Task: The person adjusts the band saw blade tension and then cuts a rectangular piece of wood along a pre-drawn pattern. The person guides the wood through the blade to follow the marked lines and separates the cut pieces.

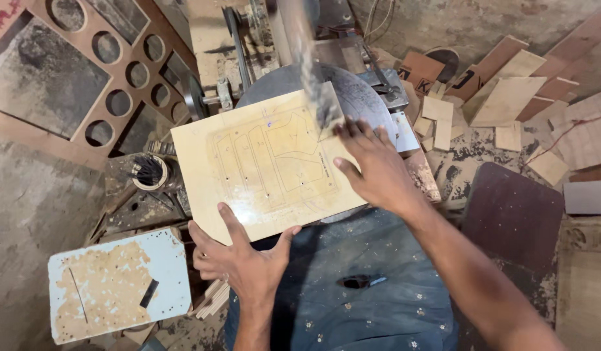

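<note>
A pale plywood sheet with pencilled outlines and small drilled holes lies on the round grey machine table. My left hand grips the sheet's near edge, thumb on top. My right hand presses flat on the sheet's right side, fingers spread. A blurred vertical saw blade or arm comes down at the sheet's far right corner, just beyond my right fingertips.
A brown panel with round cut-outs leans at the far left. A cup of small bits stands left of the sheet. A worn white board sits near left. Wood offcuts and a dark board lie on the right.
</note>
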